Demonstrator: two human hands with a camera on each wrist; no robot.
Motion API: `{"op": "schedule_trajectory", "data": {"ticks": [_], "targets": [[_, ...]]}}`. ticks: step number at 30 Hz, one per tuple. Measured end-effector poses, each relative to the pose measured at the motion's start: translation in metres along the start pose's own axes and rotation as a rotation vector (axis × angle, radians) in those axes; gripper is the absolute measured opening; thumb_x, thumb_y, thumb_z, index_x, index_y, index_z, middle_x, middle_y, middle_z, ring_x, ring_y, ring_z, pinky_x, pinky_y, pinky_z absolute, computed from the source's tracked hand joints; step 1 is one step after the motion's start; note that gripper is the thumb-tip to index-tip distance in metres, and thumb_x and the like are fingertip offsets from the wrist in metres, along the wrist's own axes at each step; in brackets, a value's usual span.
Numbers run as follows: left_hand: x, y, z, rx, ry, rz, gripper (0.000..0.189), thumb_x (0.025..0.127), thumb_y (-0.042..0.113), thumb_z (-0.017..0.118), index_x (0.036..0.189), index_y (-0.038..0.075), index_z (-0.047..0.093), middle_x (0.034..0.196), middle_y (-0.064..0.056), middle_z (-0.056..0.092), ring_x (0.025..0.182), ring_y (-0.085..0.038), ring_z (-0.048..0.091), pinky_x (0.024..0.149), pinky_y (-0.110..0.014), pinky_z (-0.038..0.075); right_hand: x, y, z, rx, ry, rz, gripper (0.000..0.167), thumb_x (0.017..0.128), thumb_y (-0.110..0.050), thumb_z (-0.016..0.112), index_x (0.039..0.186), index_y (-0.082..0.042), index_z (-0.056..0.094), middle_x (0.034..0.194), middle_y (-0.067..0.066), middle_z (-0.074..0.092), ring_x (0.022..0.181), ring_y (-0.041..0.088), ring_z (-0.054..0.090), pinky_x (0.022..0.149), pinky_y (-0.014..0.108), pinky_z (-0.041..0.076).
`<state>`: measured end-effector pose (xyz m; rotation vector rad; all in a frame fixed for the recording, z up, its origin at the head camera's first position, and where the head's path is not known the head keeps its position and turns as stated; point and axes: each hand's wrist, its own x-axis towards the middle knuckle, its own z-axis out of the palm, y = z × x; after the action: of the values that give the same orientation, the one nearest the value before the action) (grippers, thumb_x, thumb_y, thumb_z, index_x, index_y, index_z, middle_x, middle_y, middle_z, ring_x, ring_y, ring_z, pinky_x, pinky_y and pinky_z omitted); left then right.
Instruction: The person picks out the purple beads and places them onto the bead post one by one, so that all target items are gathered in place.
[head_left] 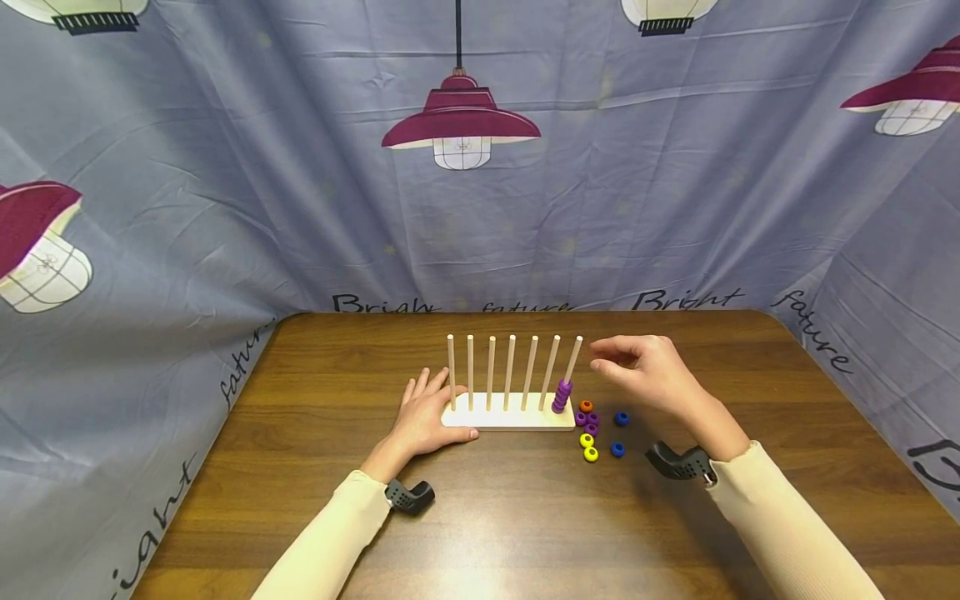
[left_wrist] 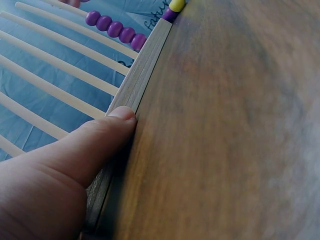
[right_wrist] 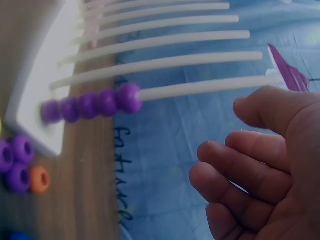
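A pale wooden peg rack (head_left: 510,423) with several upright pegs stands on the table. Its rightmost peg carries several purple beads (head_left: 562,397), stacked at the bottom. My left hand (head_left: 423,421) holds the rack's left end, thumb along the front edge and index finger behind it, the other fingers spread on the table. Beside the top of the rightmost peg hovers my right hand (head_left: 652,371), fingers loosely bent and thumb apart from them; no bead shows between them in the right wrist view.
Loose beads lie right of the rack: an orange bead (head_left: 587,406), three purple beads (head_left: 591,430), two yellow beads (head_left: 591,454) and two blue beads (head_left: 617,450). A printed curtain (head_left: 465,233) hangs behind the brown wooden table (head_left: 495,517).
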<state>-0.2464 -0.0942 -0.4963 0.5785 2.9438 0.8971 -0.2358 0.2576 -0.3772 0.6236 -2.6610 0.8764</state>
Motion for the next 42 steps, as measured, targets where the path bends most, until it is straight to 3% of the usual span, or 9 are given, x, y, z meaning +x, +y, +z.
{"op": "schedule_trajectory", "data": {"ticks": [15,30,35,42], "targets": [[0.001,0.000,0.000,0.005,0.002,-0.004,0.074,0.073,0.052,0.084,0.136,0.018,0.065,0.162,-0.021,0.038,0.154,-0.051,0.021,0.125,-0.066,0.013,-0.032,0.030,0.026,0.008,-0.057,0.080,0.018,0.088,-0.007,0.076,0.105,-0.002,0.078,0.095,0.008,0.080,0.078,0.003,0.068,0.067,0.020,0.056],[0.001,0.000,0.000,0.003,-0.004,-0.007,0.074,0.073,0.052,0.084,0.136,0.018,0.064,0.162,-0.022,0.038,0.154,-0.050,0.020,0.125,-0.066,0.012,-0.050,0.043,0.047,0.003,-0.090,0.121,0.019,0.086,-0.009,0.078,0.105,-0.002,0.078,0.095,0.008,0.080,0.076,0.002,0.065,0.066,0.022,0.055],[0.001,0.000,0.000,0.008,-0.006,-0.007,0.074,0.074,0.052,0.084,0.137,0.018,0.064,0.163,-0.021,0.037,0.155,-0.050,0.020,0.125,-0.066,0.012,-0.053,0.046,0.053,0.010,-0.087,0.112,0.019,0.085,-0.005,0.077,0.104,-0.002,0.078,0.092,0.008,0.080,0.074,-0.001,0.064,0.064,0.021,0.055],[0.001,0.000,0.000,0.007,-0.013,-0.010,0.074,0.075,0.052,0.084,0.137,0.018,0.064,0.163,-0.021,0.036,0.155,-0.050,0.019,0.125,-0.066,0.012,-0.056,0.047,0.061,-0.037,-0.069,0.079,0.019,0.083,-0.004,0.077,0.102,-0.001,0.077,0.089,0.007,0.079,0.073,0.005,0.068,0.064,0.023,0.056]]}}
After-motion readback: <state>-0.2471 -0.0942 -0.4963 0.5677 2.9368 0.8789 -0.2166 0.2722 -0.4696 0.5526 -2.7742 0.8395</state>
